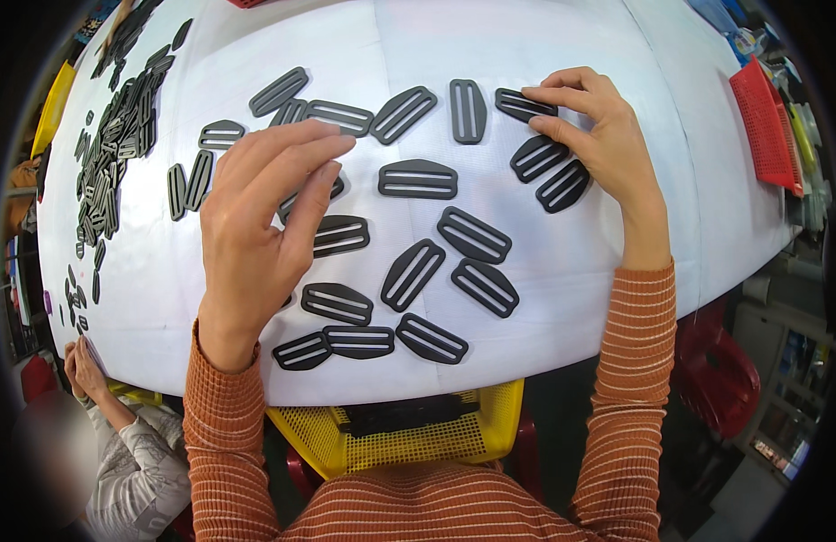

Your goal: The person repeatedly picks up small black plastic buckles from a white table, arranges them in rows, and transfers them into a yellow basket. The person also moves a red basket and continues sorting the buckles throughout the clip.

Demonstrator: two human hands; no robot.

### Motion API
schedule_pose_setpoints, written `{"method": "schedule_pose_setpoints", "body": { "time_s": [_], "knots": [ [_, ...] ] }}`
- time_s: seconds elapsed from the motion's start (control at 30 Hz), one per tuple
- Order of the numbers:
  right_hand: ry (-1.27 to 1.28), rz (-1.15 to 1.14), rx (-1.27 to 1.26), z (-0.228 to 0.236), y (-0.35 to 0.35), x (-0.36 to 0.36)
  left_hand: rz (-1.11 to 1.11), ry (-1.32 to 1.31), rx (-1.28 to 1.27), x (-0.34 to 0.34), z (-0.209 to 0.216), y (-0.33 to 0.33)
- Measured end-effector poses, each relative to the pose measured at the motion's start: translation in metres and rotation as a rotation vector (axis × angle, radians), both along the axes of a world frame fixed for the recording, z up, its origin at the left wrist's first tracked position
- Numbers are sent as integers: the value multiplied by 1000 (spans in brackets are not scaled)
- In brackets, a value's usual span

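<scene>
Black plastic strap slide buckles (418,193), each with two long slots, lie spread over the white tabletop in front of me. At the far right of this spread, my right hand (608,135) has its thumb and fingertips closed around the end of one strap buckle (510,99), which rests on or just above the table. Two more buckles lie just below that hand. My left hand (255,208) hovers over the left side of the spread, fingers stretched, thumb apart, nothing visible in it. It partly hides a few buckles (339,237) beneath it.
A large heap of buckles (120,154) covers the table's left side. A yellow basket (499,425) with black contents sits below the near edge, against my lap. A red basket (759,126) stands at the right edge. Another person's hands (86,370) work at lower left.
</scene>
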State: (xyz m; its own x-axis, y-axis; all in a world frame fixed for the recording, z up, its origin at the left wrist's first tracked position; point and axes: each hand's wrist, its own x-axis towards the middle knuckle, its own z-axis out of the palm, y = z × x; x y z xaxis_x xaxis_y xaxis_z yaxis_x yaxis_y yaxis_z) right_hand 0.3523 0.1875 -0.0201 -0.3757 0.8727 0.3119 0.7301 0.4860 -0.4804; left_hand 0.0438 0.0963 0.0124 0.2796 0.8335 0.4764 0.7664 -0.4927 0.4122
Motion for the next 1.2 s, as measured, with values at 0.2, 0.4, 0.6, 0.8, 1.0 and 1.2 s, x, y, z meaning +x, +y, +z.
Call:
{"method": "schedule_pose_setpoints", "body": {
  "time_s": [0.2,0.4,0.6,0.8,1.0,1.2],
  "knots": [
    [-10,180,207,-7,-8,-35,97,-53,46,-9,0,3],
    [-293,201,295,-16,-14,-51,125,-99,172,-21,-5,11],
    [156,107,296,11,-47,-48,200,-195,93,-38,10,-10],
    [41,73,142,12,-165,-65,242,-174,-51,-48,-7,-100],
    [-143,-24,28,5,-209,-76,211,-176,-179,-53,-15,-153],
    [-269,28,215,5,-211,-77,155,-178,-212,-39,-26,-153]
  ]
}}
